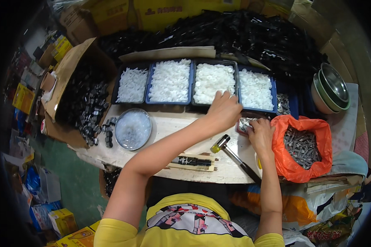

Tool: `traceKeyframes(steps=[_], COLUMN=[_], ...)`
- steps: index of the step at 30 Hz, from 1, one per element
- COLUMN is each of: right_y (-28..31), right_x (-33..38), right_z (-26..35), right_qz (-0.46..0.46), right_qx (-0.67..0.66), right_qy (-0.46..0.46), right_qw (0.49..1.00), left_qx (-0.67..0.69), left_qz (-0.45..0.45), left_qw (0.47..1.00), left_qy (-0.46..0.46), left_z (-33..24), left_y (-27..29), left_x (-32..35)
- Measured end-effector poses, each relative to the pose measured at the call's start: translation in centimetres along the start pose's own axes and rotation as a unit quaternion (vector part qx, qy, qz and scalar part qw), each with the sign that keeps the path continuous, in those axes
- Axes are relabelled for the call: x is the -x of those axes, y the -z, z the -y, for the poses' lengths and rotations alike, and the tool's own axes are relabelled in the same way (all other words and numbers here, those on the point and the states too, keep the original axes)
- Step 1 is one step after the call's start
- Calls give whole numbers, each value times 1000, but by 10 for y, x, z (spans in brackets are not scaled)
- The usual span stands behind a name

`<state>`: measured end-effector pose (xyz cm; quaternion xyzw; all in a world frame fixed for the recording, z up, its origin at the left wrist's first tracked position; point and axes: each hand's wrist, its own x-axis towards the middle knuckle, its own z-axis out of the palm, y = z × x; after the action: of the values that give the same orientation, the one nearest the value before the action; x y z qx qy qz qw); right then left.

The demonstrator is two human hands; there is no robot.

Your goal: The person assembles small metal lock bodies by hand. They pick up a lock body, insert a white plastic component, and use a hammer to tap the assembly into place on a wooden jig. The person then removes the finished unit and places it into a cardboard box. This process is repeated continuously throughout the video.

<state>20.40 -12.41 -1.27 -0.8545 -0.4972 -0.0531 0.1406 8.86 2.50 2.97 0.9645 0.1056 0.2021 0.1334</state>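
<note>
My left hand (225, 109) reaches across to the front edge of a dark bin of round white plastic pieces (214, 80). Its fingers are bent together; whatever they pinch is too small to make out. Just to its right, my right hand (261, 133) has its fingertips down at a small red box of shiny silver metal parts (246, 124), with the fingers closed and their contents hidden. Below the hands, a hammer (235, 155) with a yellow-tipped head lies on the white table (173, 123). Nearer me, a wooden holder (212, 162) has a long black part lying in it.
More bins of white pieces (169, 81) stand in the row. A round metal dish (147, 142) sits left, beside a carton of black pieces (55, 96). At right are an orange bag (279, 142) of grey parts and stacked bowls (334, 82). Black parts (243, 39) are heaped behind.
</note>
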Motion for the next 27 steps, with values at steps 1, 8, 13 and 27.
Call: traceKeyframes(steps=[1,8,13,27], right_y=[-2,-13,-15,-21], right_x=[-5,-20,-17,-18], right_z=[-1,4,-2,10], right_qz=[12,69,57,35], right_qx=[20,39,21,44], right_qy=[-5,19,29,87], right_qw=[1000,997,998,995], left_qx=[-22,-115,-100,650], left_qz=[-34,36,65,-33], left_qw=[999,992,990,704], left_qy=[-20,-48,-72,285], left_z=[2,3,7,30], left_y=[-13,-61,-54,37], left_x=[-25,-89,-97,38])
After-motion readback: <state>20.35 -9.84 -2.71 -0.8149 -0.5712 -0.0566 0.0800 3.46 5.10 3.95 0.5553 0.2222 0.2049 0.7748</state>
